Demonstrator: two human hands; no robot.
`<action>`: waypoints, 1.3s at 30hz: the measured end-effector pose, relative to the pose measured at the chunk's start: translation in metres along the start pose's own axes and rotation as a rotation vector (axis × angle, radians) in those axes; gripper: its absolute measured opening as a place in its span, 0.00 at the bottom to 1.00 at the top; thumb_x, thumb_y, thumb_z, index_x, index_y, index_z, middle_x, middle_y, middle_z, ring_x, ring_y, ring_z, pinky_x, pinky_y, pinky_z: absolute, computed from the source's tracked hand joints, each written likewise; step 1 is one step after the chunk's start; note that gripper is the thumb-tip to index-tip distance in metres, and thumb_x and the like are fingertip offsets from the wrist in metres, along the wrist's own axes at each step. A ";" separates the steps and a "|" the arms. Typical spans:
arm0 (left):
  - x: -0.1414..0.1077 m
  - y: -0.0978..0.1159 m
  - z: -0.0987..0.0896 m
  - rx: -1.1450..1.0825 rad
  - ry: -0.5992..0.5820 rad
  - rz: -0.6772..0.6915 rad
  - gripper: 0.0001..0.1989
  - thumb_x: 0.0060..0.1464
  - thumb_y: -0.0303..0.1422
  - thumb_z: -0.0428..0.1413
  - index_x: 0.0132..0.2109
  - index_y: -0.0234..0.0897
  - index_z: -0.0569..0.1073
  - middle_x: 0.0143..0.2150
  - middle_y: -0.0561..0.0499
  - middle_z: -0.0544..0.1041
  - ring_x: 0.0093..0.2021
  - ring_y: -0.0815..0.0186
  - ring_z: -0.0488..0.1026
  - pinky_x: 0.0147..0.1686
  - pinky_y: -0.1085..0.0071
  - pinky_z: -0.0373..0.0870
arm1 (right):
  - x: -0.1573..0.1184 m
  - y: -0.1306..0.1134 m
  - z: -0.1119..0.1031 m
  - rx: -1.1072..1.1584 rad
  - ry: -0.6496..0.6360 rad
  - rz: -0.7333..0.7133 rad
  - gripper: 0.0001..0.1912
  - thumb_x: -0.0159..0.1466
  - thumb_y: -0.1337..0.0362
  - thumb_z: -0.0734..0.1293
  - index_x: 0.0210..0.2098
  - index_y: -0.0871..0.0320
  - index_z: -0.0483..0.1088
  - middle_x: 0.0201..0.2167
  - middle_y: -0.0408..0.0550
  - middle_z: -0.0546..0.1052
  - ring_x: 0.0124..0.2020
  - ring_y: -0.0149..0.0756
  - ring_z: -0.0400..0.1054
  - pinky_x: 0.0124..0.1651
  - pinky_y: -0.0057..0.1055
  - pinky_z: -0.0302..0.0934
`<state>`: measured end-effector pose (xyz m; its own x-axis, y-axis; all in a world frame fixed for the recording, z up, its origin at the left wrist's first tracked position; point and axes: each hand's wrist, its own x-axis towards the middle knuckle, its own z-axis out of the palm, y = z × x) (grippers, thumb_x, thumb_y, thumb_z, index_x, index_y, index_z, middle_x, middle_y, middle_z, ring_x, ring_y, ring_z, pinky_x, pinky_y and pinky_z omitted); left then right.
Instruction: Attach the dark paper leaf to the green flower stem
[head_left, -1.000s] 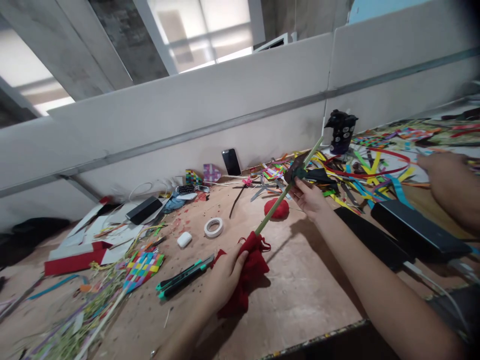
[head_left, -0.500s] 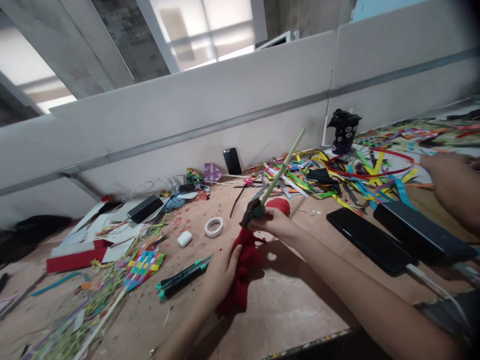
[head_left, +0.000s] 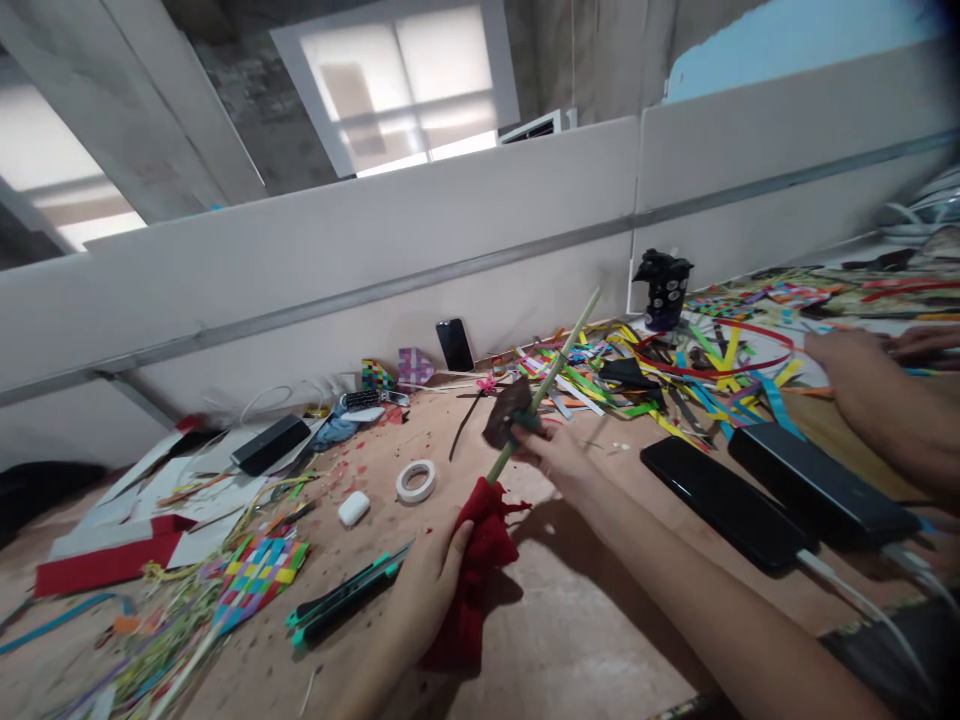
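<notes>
A thin pale green stick (head_left: 564, 358) slants up and away, tilted to the right. Its lower end goes into red cloth (head_left: 491, 535), and my left hand (head_left: 433, 575) is closed round that cloth. Higher up, my right hand (head_left: 546, 448) pinches a dark brown and green piece of cloth (head_left: 506, 412) against the stick. Part of the green stick shows between the two cloths. Close to my left wrist lie black-and-green box cutters (head_left: 345, 598). A white roll of tape (head_left: 415, 482) sits beyond my left hand.
Phones (head_left: 716, 505), a power bank (head_left: 821, 485) and cables lie to the right. Coloured paper strips (head_left: 600, 375) spread along the partition. Another person's arm (head_left: 885, 395) reaches in at right. A woven paper piece (head_left: 262, 575), red strip (head_left: 112, 562) and white earbud case (head_left: 354, 508) lie left.
My right hand has slid the dark cloth up along the stick, away from the red cloth, baring stick between them. The view has shifted slightly. My left hand still grips the red cloth.
</notes>
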<state>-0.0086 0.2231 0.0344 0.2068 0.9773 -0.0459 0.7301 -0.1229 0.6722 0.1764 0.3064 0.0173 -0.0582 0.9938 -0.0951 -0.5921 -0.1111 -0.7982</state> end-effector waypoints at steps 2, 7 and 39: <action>-0.002 0.001 0.000 0.016 -0.035 -0.005 0.22 0.57 0.44 0.40 0.49 0.40 0.70 0.45 0.49 0.75 0.43 0.61 0.71 0.45 0.66 0.66 | 0.009 -0.016 -0.017 0.053 0.092 -0.071 0.21 0.36 0.58 0.76 0.27 0.60 0.71 0.27 0.45 0.75 0.26 0.29 0.69 0.34 0.28 0.67; -0.006 0.000 0.005 0.054 -0.060 -0.084 0.23 0.56 0.45 0.41 0.51 0.41 0.69 0.40 0.48 0.77 0.39 0.61 0.72 0.41 0.68 0.66 | 0.023 -0.040 -0.050 0.078 0.189 -0.152 0.17 0.39 0.59 0.75 0.26 0.58 0.68 0.27 0.41 0.75 0.26 0.26 0.68 0.34 0.25 0.66; -0.003 -0.002 0.015 -0.025 -0.077 -0.094 0.23 0.56 0.44 0.41 0.53 0.40 0.67 0.47 0.50 0.75 0.45 0.63 0.71 0.47 0.69 0.66 | 0.016 -0.016 -0.035 0.017 0.118 0.008 0.22 0.40 0.58 0.75 0.31 0.59 0.67 0.26 0.41 0.73 0.22 0.23 0.66 0.24 0.21 0.62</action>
<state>-0.0009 0.2173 0.0219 0.1883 0.9681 -0.1652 0.7324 -0.0263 0.6804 0.2131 0.3238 0.0076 0.0312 0.9848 -0.1711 -0.6054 -0.1176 -0.7872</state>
